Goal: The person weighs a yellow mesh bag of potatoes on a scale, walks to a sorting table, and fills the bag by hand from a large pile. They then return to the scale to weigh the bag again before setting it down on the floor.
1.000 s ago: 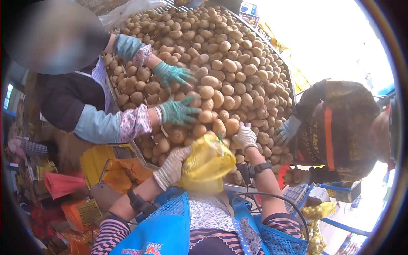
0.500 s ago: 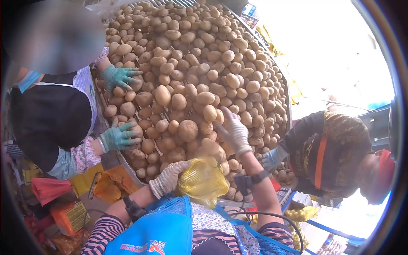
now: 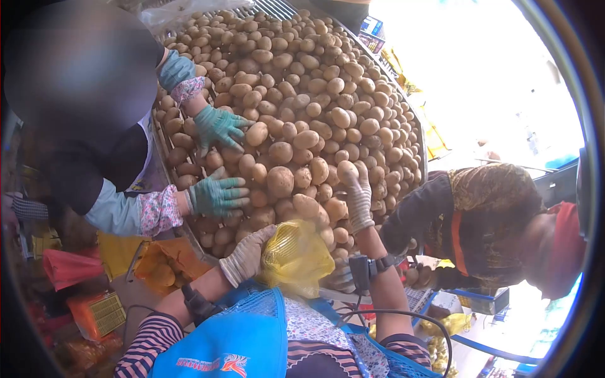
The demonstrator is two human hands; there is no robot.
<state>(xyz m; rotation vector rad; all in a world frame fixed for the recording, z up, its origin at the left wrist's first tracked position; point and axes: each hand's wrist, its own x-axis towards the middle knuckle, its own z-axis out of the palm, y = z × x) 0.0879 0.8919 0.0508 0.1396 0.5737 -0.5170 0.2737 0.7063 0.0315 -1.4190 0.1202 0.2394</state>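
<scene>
A big heap of brown potatoes [image 3: 302,94] fills a metal-edged table. My left hand [image 3: 247,255], in a knit glove, grips the mouth of a yellow mesh bag [image 3: 296,255] held against the heap's near edge. My right hand [image 3: 357,192], also gloved, reaches up over the pile and closes on a potato [image 3: 346,171] at its fingertips. A black band with a cable sits on each of my wrists.
On the left a person's two green-gloved hands [image 3: 217,129] [image 3: 217,194] rest on the potatoes. At the right another person in a dark top [image 3: 479,214] bends toward the table's edge. Orange and red bags [image 3: 157,261] lie on the floor at lower left.
My right hand rose higher on the heap and took hold of a potato. The green-gloved hands shifted right across the pile. The bag stayed in my left hand.
</scene>
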